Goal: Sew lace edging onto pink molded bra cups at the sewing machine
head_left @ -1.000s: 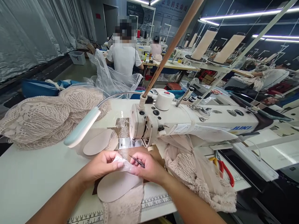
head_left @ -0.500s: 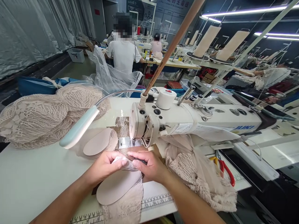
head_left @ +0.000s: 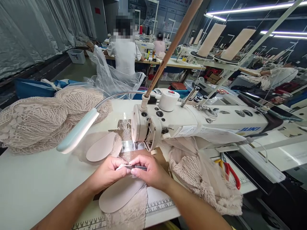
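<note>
My left hand point(head_left: 108, 172) pinches the top edge of a beige lace piece with an oval pad point(head_left: 120, 198) that lies on the white table point(head_left: 31, 185) in front of me. My right hand point(head_left: 150, 171) holds small dark tweezers point(head_left: 137, 166) flat against that same edge, their tips touching the fabric between both thumbs. Just beyond my hands stands the white sewing machine point(head_left: 192, 123), its needle area over the metal plate point(head_left: 128, 146). A second oval pad point(head_left: 101, 151) rests left of the plate.
A heap of beige lace point(head_left: 40, 119) fills the table's left. More lace point(head_left: 206, 182) hangs right of my hands, red-handled pliers point(head_left: 229, 172) beyond it. A gooseneck lamp point(head_left: 78, 134) reaches over the table. Other people sit at machines farther back.
My right hand has turned the tweezers from angled upward to lying flat along the fabric edge. Both hands have drawn slightly closer to the machine.
</note>
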The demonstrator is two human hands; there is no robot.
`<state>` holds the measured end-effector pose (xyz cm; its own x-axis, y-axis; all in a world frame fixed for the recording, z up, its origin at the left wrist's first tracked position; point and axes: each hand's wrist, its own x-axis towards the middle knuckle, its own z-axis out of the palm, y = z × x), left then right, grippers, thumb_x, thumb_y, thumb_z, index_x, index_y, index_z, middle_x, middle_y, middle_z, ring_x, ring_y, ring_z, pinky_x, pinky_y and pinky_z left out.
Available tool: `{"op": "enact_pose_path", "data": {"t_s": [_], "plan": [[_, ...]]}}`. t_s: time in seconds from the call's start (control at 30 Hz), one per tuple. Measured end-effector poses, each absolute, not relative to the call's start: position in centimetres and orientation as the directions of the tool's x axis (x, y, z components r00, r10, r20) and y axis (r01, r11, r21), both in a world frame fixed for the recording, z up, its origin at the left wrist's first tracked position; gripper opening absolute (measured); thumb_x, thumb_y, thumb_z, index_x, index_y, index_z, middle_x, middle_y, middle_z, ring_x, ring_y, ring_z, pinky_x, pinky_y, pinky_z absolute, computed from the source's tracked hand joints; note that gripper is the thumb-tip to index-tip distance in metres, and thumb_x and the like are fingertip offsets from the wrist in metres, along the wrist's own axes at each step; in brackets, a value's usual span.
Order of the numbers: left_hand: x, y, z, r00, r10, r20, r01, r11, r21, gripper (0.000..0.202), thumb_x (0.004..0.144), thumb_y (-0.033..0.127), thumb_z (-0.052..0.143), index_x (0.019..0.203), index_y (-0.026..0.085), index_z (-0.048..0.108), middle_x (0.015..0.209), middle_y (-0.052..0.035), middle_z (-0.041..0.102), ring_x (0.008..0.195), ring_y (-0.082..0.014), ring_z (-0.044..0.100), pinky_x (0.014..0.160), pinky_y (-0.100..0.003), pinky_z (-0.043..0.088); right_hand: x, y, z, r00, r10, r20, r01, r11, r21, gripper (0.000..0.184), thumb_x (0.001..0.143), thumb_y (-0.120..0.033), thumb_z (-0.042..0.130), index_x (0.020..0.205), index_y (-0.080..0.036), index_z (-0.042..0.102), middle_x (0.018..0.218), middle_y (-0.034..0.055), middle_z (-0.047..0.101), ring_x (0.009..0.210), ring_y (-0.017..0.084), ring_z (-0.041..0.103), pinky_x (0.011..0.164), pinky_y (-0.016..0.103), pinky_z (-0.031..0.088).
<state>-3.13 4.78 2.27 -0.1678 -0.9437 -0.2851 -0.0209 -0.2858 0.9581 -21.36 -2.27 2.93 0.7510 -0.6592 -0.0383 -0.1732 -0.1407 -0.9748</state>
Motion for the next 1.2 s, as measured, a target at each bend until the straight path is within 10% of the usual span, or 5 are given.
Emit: {"op": "enact_pose_path", "data": {"t_s": [0.3,0.47,0.6,0.77,1.2], "plan": [[-3.1,4.6,3.1,-0.199,-0.953,-0.227,-0.179,-0.192,0.965,0.043,0.084,0.047,0.057,0.056,0.015,0.054,0.052,0.0036,0.038,0.051,-0.0095,0.031,0.048,-0.024,0.026,-21.4,-2.8,1.7,0.638,-0.749,-0.178,-0.136,0.117,-0.984,0.024,0.082,-0.033,0.058,0.097,-0.015,0.062,0.072,0.0008,0.063,0.065,0.013,0.059,0.063,0.026,0.047],[-0.8,5.5,4.1,0.148,-0.988,0.042,-0.687,-0.072,0.723,0.033,0.084,0.046,0.055,0.070,0.018,0.066,0.061,-0.0006,0.060,0.059,-0.0153,0.053,0.053,-0.024,0.040,-22.1,-2.8,1.9,0.581,-0.813,0.028,-0.386,-0.306,-0.870,0.032,0.084,-0.035,0.058,0.112,-0.018,0.059,0.088,0.0061,0.068,0.081,0.021,0.062,0.071,0.031,0.047],[1.4,3.9,4.5,0.258,-0.928,0.268,-0.867,-0.100,0.489,0.034,0.086,0.040,0.049,0.102,0.016,0.067,0.109,-0.0109,0.068,0.099,-0.0262,0.061,0.083,-0.033,0.047,-21.9,-1.7,1.6,0.830,-0.494,0.259,-0.272,-0.763,-0.586,0.025,0.088,-0.018,0.047,0.109,-0.021,0.061,0.089,0.0055,0.067,0.071,0.016,0.058,0.058,0.025,0.041],[2.6,1.1,4.9,0.137,-0.987,-0.078,-0.956,-0.153,0.251,0.059,0.077,0.033,0.052,0.134,0.016,0.047,0.141,-0.0141,0.047,0.123,-0.0337,0.048,0.096,-0.040,0.040,-21.5,-0.9,1.9,0.980,-0.121,0.156,-0.071,-0.954,-0.292,0.013,0.077,-0.014,0.056,0.087,-0.019,0.062,0.098,0.0031,0.064,0.076,0.015,0.055,0.055,0.024,0.033],[2.6,3.6,5.3,0.078,-0.981,-0.179,-0.903,-0.145,0.403,0.046,0.076,0.051,0.052,0.106,0.019,0.063,0.107,-0.0092,0.065,0.093,-0.0267,0.060,0.074,-0.030,0.042,-25.4,-2.7,5.5,0.900,-0.401,-0.171,-0.428,-0.741,-0.518,0.017,0.058,0.000,0.054,0.055,-0.017,0.055,0.057,-0.0025,0.054,0.054,0.011,0.043,0.049,0.023,0.024]]}}
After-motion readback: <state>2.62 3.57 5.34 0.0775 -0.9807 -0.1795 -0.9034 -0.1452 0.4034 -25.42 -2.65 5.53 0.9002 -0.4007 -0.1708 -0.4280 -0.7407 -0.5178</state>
